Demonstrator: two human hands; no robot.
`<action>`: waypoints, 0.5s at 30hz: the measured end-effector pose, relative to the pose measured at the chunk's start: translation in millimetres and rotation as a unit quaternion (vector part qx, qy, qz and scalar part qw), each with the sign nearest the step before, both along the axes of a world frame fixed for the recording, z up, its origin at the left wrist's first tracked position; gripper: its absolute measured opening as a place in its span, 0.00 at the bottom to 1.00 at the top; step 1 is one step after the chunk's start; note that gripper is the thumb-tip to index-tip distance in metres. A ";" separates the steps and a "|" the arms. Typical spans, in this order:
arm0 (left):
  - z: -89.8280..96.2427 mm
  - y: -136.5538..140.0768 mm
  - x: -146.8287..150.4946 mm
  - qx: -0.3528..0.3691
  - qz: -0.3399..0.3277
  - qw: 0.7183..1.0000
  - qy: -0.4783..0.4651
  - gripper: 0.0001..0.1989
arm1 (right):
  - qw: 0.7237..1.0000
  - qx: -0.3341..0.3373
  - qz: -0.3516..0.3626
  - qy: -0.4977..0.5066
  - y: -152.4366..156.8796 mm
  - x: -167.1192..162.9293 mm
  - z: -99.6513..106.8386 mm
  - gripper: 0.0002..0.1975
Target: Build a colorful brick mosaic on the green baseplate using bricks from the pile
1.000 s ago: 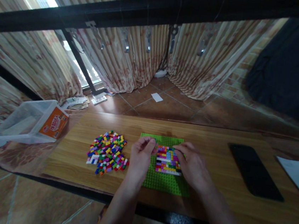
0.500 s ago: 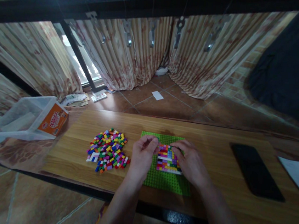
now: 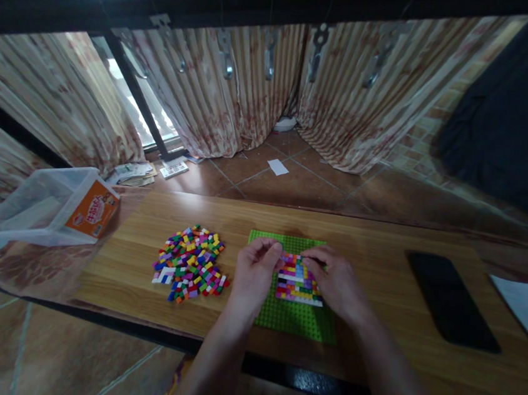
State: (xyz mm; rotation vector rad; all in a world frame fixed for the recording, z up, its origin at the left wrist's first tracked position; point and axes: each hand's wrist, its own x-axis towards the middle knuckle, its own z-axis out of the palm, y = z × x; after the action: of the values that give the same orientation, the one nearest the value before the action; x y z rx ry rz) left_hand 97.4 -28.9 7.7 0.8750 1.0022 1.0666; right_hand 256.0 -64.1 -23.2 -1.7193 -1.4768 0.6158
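Observation:
A green studded baseplate [image 3: 298,319] lies on the wooden table, with a block of many-coloured toy bricks [image 3: 296,281] built up on its middle. My left hand [image 3: 256,269] is over the plate's left side, thumb and fingers pinched together beside the upper left corner of the bricks; whatever is in the pinch is too small to make out. My right hand [image 3: 333,277] reaches over the right side, its thumb and fingers closed at the upper right edge of the bricks. Its fingertips partly cover that edge, and I cannot tell whether they hold a brick.
Left of the plate lies a pile of loose toy bricks [image 3: 193,262]. A clear plastic box [image 3: 41,205] with an orange label stands at the far left. On the right are a black phone [image 3: 451,299] and white papers [image 3: 523,306]. A dark metal bar [image 3: 265,9] crosses above.
My right hand has shifted slightly off the lower right of the bricks, so more of the white bottom row shows. The left hand keeps its pinch in nearly the same place.

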 end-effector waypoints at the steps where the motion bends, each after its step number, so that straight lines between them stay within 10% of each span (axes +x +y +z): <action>1: -0.4 0.1 0.2 0.002 -0.002 1.000 0.000 0.12 | 1.000 -0.003 0.001 0.001 0.4 0.1 0.0 0.11; 15: -2.9 -4.9 7.5 -0.030 -0.026 0.999 -0.009 0.11 | 0.990 0.079 -0.058 0.105 -15.7 -3.0 10.7 0.14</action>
State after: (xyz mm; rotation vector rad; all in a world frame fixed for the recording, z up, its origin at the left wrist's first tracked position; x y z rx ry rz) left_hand 104.9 -33.8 4.8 0.8365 0.9859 0.9952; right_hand 253.0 -79.7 -12.5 -1.5543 -1.2359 0.5825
